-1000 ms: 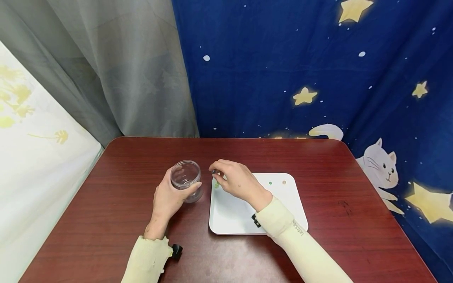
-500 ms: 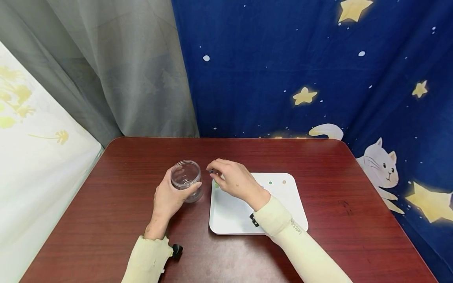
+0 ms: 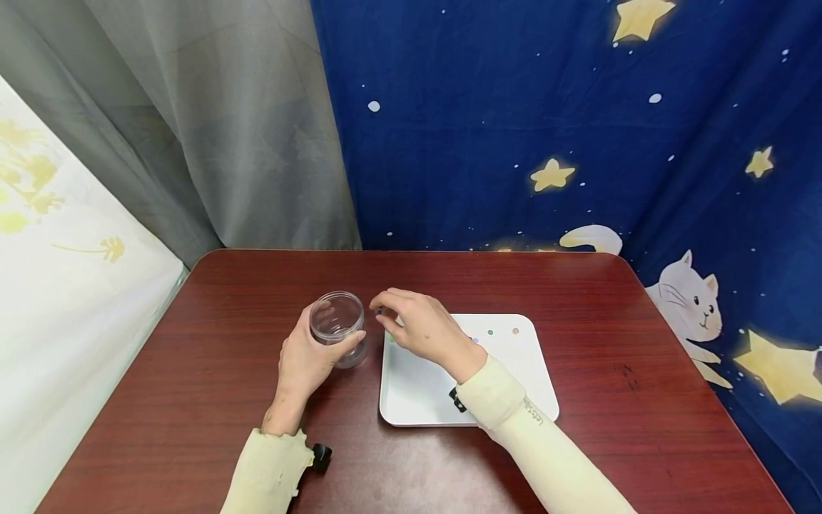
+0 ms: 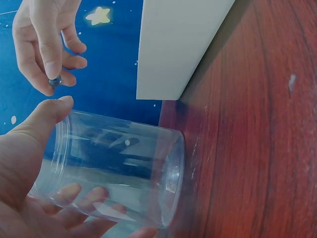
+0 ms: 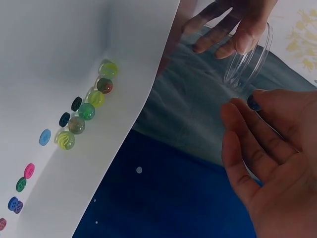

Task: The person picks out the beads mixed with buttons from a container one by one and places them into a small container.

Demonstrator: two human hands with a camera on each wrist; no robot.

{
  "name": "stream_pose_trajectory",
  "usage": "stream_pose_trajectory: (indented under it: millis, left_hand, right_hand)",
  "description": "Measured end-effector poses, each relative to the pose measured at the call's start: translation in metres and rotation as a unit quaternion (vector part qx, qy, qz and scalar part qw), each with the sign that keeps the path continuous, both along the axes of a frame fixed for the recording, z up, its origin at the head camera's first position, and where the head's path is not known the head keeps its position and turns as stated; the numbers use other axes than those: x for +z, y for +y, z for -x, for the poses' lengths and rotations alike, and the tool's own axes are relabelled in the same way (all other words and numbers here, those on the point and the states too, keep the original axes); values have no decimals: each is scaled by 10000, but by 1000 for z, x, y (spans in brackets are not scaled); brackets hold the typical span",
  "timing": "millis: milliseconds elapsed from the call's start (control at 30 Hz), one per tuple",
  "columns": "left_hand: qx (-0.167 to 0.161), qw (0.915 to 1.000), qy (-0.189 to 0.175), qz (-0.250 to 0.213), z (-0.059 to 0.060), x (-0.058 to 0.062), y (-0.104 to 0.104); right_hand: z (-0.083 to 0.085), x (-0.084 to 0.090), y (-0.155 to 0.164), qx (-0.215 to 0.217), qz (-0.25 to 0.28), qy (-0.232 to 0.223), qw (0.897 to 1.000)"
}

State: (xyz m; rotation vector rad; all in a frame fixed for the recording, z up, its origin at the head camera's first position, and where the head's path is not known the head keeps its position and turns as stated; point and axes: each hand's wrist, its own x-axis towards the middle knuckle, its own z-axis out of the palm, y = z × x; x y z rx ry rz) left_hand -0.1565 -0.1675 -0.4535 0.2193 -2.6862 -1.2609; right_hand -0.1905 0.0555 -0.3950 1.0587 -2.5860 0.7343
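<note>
My left hand [image 3: 340, 332] grips a clear plastic jar [image 3: 336, 313] standing upright on the red-brown table, left of a white tray [image 3: 514, 389]. My right hand [image 3: 379, 311] hovers between the tray's left corner and the jar's mouth, pinching a small dark marble [image 5: 254, 102] between thumb and fingertip. The left wrist view shows that marble [image 4: 54, 81] just above the jar's rim [image 4: 62, 148]. The jar looks empty. Several glass marbles [image 5: 86, 111] and flat buttons [image 5: 44, 137] lie on the tray.
Two small buttons [image 3: 502, 332] sit near the tray's far right corner. A grey curtain [image 3: 225, 143] and a blue star-printed cloth [image 3: 546, 128] hang behind the table's far edge. Bare tabletop [image 3: 642, 357] lies right of the tray.
My right hand has moved a little to the left, from over the tray's corner toward the jar, still pinching the dark marble. The left hand and jar have stayed put.
</note>
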Motion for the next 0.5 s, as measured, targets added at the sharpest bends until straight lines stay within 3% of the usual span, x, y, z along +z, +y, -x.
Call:
stream_pose_trajectory:
  millis: [500]
  left_hand:
    - [13,10000,4,-7,0,-1,0]
  right_hand:
    - [0,0,-7,40,76,-9,10000]
